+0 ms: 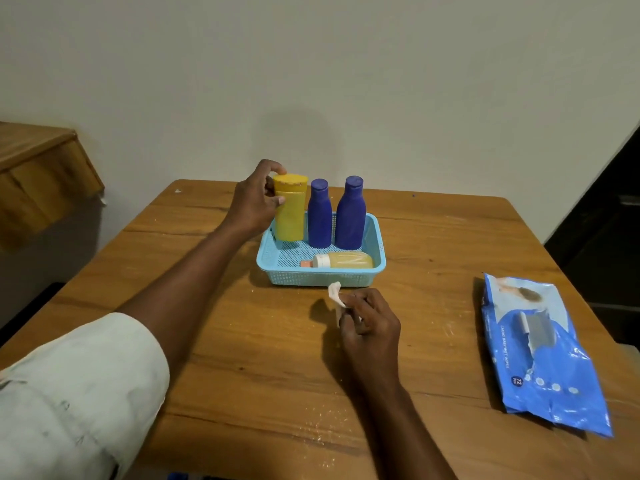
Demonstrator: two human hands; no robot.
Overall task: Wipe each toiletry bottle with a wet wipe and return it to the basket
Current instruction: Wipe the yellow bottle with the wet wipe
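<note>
A wooden table (263,358) with visible grain and pale scuff marks stands against a plain off-white wall (346,64); part of a wooden furniture edge (38,168) shows at 9 o'clock.

A light blue perforated basket (377,244) sits near the middle of the table, toward 12 o'clock from the person. Inside it, along the far side, three bottles stand upright in a row: a yellow bottle (291,216) at the left end, then a shorter blue bottle (319,216), then a taller blue bottle (351,213). A small clear bottle (343,260) of yellowish liquid, with a white collar and orange cap, lies on its side along the near wall of the basket, cap pointing to 9 o'clock.

The left hand (254,202) reaches in from 8 o'clock and grips the yellow bottle near its cap, thumb across the front and fingers curled round the back. Whether the bottle's base rests on the basket floor cannot be told with certainty.

The right hand (369,323) hovers just in front of the basket at 6 o'clock from it, fingertips pinching a crumpled white wet wipe (335,294), whose free end sticks up toward the basket.

A blue wet wipes pack (540,355) lies flat at 3 o'clock, well apart from the basket. A pale rolled sleeve (79,389) covers the left upper arm.
</note>
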